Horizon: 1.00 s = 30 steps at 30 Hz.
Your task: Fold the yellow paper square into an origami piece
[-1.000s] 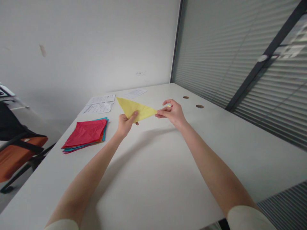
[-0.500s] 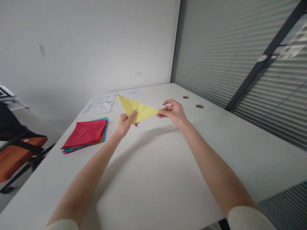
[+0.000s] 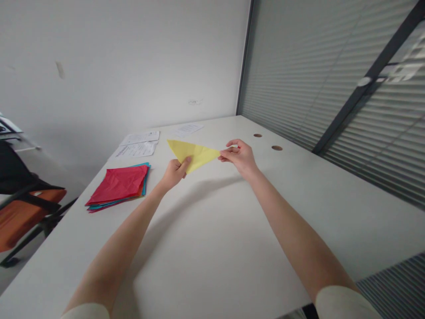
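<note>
A yellow paper triangle point(image 3: 194, 153) hangs in the air above the white table point(image 3: 232, 230), held between both hands. My left hand point(image 3: 174, 172) pinches its lower edge, thumb on top of the paper. My right hand point(image 3: 241, 156) pinches the triangle's right tip between thumb and fingers. The triangle's left corner points toward the wall and is free.
A stack of coloured paper squares point(image 3: 119, 184), red on top, lies at the table's left side. White printed sheets point(image 3: 137, 144) lie beyond it near the wall. Two round cable holes point(image 3: 276, 148) sit at the right. An orange chair point(image 3: 23, 212) stands left of the table.
The triangle has tilted flatter and its left corner has dropped and moved right. My left hand has shifted slightly right and up along the paper's edge; the right hand has barely moved.
</note>
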{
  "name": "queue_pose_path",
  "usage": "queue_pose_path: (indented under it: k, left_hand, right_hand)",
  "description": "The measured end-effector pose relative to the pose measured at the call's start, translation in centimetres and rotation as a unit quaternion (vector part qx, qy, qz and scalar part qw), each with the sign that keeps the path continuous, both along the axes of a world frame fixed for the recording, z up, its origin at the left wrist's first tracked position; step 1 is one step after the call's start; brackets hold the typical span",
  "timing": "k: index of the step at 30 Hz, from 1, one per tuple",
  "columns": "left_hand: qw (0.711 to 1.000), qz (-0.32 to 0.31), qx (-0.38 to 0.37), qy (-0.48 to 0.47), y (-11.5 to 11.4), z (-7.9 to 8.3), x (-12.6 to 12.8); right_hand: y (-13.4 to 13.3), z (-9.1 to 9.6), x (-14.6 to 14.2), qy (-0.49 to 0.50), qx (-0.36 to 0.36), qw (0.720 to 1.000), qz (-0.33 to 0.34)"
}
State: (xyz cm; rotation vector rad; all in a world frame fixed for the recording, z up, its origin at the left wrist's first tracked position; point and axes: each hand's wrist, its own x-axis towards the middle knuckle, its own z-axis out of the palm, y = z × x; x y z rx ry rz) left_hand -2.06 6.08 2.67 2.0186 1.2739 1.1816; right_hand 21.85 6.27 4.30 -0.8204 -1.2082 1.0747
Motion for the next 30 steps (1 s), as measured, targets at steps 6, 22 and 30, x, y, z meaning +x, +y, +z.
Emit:
queue_pose_path:
  k: [6,22,30]
  left_hand:
    - [0.999,0.043,0.032,-0.007,-0.3,-0.4,0.7]
    - [1.0,0.003,0.017,-0.026,-0.1,-0.6,0.6]
    - [1.0,-0.002,0.011,-0.01,-0.2,-1.1,1.3]
  right_hand:
    - [-0.4,-1.2,-2.5,0.019,-0.063,0.995,0.077]
    - [0.3,-1.5,-1.5,-0.048,-0.011,0.999,-0.017]
    - [-0.5,-2.8,-4.1,-0.094,-0.047,0.994,0.015]
